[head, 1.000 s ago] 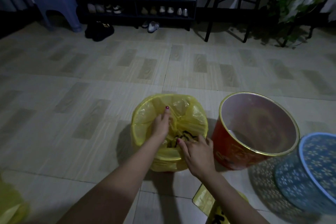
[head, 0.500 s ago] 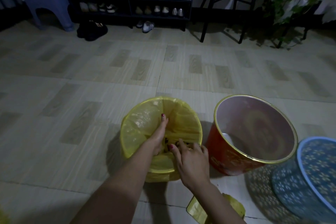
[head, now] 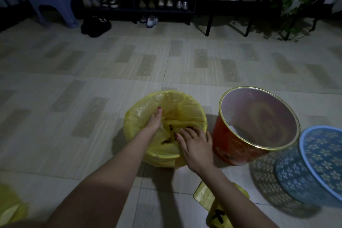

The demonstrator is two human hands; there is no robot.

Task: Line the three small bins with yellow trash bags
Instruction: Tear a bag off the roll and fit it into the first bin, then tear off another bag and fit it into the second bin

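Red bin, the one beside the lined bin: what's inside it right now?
The red bin holds no yellow bag: its pale inner wall is bare and part of the floor shows. The near part of the floor is hidden behind the rim. Both hands are in the yellow-lined bin next to it.

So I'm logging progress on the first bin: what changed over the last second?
Both hands pushed deeper into the yellow bag lining the first bin: the left hand pressed down along the inner left wall, and the right hand slid from the near rim onto the bag's bunched bottom. Neither visibly grips anything. The orange bin, blue bin and spare yellow bag on the floor stayed unlined and untouched.
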